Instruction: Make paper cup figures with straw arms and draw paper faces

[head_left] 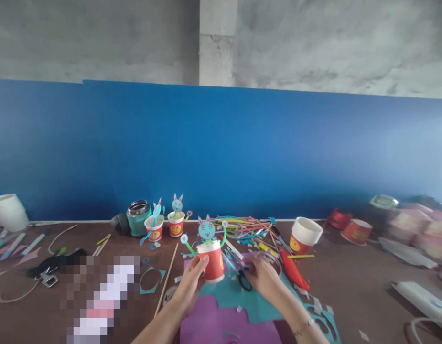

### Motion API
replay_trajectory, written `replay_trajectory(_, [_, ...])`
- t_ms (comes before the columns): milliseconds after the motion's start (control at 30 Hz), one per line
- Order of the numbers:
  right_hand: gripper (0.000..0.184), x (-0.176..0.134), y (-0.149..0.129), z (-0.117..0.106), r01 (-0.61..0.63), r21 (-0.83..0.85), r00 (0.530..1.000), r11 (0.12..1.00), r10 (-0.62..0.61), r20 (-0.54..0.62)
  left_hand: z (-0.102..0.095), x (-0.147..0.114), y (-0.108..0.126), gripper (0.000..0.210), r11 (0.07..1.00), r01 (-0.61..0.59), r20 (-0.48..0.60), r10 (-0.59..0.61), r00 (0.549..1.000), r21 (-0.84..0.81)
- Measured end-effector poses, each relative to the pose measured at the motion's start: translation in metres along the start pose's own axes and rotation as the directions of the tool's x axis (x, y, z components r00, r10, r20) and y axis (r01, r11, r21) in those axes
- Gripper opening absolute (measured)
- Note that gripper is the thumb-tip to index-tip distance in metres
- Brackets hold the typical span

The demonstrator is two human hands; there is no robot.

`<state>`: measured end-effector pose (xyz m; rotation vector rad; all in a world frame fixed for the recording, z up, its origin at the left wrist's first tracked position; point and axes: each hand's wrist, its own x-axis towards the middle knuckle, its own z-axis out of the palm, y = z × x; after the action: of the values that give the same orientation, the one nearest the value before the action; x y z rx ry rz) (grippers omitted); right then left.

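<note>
My left hand [192,282] is closed around a red paper cup [214,263], held upright above the table. A light-blue paper cat face [207,230] rises from the cup, with green pipe-cleaner arms at both sides, each ending in a round heart disc. To the right, my right hand [261,273] has its fingers curled on the handles of a pair of scissors [245,282]. One dark loop shows beside the fingers; the other is hidden. Beneath both hands lie teal paper [226,294] and purple paper [210,320].
Two similar decorated cups [176,225] stand at the back beside a teal thermos [138,219]. Pipe cleaners [242,224] lie in a heap at the back. Stacked paper cups [305,235] and a red utility knife [293,270] are on the right. A wooden stick [167,277] lies left.
</note>
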<state>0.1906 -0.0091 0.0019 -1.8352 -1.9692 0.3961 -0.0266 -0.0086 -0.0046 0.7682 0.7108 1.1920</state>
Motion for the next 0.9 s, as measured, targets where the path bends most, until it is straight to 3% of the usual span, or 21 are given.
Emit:
replay_trajectory(100, [0.036,-0.007,0.002,0.003,0.046,-0.112,0.995,0.993,-0.036,0.094,-0.003,0.004,0.000,0.044,0.998,0.017,-0.059,-0.021,0.998,-0.065])
replay_trajectory(200, [0.050,-0.012,-0.006,0.007,0.037,-0.169,0.993,0.985,-0.018,0.114,-0.005,0.007,0.002,0.049,0.989,0.069,-0.136,-0.087,0.987,-0.133])
replay_trajectory(300, [0.057,-0.010,-0.012,0.006,-0.001,-0.144,0.995,0.990,0.016,0.099,-0.006,0.009,0.004,0.047,0.987,0.072,-0.142,-0.093,0.985,-0.147])
replay_trajectory(400, [0.058,-0.003,-0.012,0.004,-0.102,0.136,0.990,0.985,0.087,0.113,-0.006,0.010,0.009,0.045,0.996,0.009,-0.143,-0.021,0.990,-0.084])
replay_trajectory(500, [0.063,0.002,-0.008,0.000,-0.251,0.525,0.960,0.813,0.140,0.242,-0.006,0.011,0.015,0.048,0.999,-0.041,-0.122,0.037,0.992,-0.033])
replay_trajectory(600, [0.063,0.001,-0.005,-0.007,-0.316,0.664,0.926,0.677,0.066,0.373,-0.009,0.012,0.019,0.050,0.994,-0.102,-0.169,0.109,0.980,0.050])
replay_trajectory(667, [0.053,-0.002,-0.004,-0.013,-0.325,0.653,0.895,0.684,-0.002,0.446,-0.012,0.013,0.020,0.050,0.987,-0.120,-0.197,0.140,0.971,0.108])
replay_trajectory(767, [0.037,-0.008,-0.007,-0.019,-0.297,0.567,0.837,0.769,-0.077,0.542,-0.016,0.015,0.020,0.050,0.981,-0.131,-0.182,0.156,0.971,0.142])
replay_trajectory(900, [0.040,-0.013,-0.019,-0.017,-0.183,0.448,0.821,0.875,-0.115,0.560,-0.016,0.015,0.018,0.046,0.975,-0.107,-0.117,0.131,0.985,0.193])
